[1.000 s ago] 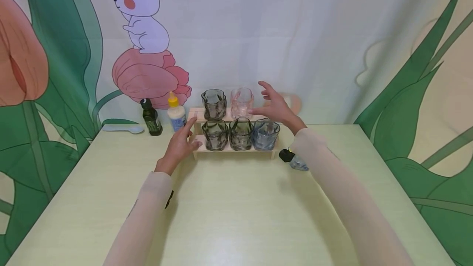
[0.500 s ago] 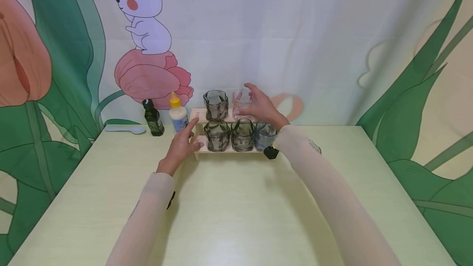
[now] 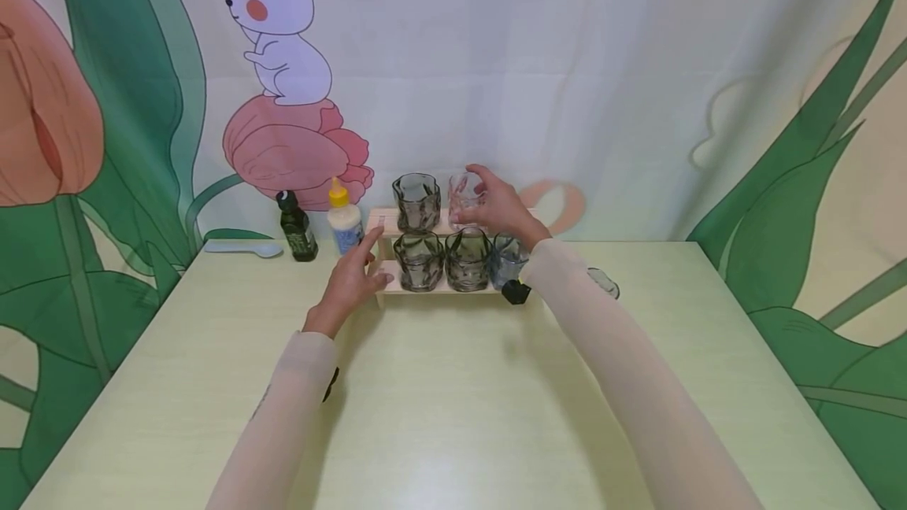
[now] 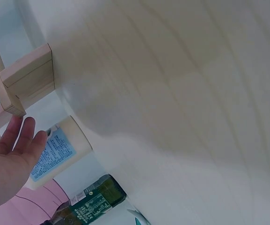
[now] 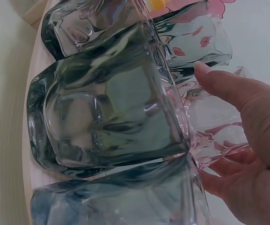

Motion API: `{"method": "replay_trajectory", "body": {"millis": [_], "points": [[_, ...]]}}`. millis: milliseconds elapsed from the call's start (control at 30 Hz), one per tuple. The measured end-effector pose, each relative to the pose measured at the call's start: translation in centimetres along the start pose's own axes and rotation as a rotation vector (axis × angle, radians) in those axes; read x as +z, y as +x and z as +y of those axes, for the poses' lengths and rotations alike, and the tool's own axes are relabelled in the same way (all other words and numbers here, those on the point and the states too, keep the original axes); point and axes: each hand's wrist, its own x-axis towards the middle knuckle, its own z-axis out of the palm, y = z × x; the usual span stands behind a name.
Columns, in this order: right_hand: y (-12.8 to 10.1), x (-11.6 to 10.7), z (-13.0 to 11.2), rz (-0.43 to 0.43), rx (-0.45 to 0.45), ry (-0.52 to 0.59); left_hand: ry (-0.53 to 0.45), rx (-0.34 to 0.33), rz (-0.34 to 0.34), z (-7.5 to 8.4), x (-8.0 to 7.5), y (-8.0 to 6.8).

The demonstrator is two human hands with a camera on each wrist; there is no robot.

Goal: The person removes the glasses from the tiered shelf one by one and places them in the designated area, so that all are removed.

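A two-tier wooden stand (image 3: pixel 379 220) holds several wavy glasses. My left hand (image 3: pixel 349 278) grips its left end; in the left wrist view its fingertips meet the end of a wooden bar (image 4: pixel 13 105). On the upper tier, my right hand (image 3: pixel 505 207) holds a pink-tinted glass (image 3: pixel 464 189) from the right side. In the right wrist view the thumb (image 5: pixel 219 82) lies on one side of this glass and other fingers on the far side. A grey glass (image 3: pixel 416 203) stands to its left. Below are two dark grey glasses (image 3: pixel 468 260) and a bluish glass (image 3: pixel 505 258), partly covered by the right wrist.
Left of the stand are a white bottle (image 3: pixel 345 225) with a yellow nozzle, a dark green bottle (image 3: pixel 298 233) and a white spoon (image 3: pixel 248 248). A clear thing (image 3: pixel 604 283) shows beside the right sleeve. A printed cloth (image 3: pixel 602 101) hangs behind the table.
My right hand has moved left from beside the pink glass and taken hold of it. My left hand stays at the stand's left end.
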Motion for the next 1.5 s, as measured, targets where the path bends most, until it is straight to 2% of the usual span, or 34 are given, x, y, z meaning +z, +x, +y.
{"method": "replay_trajectory", "body": {"millis": [333,1067,1500], "points": [[0.0,0.1,-0.4,0.001,0.029,0.012,-0.005,-0.021,0.0,0.2,-0.1,-0.1],[-0.3,0.3,-0.5,0.045,0.019,0.017,0.005,-0.004,0.004,0.1,0.0,-0.1],[-1.2,-1.9,0.3,0.098,0.017,0.018,0.0,-0.012,0.001,0.1,0.1,-0.1]]}}
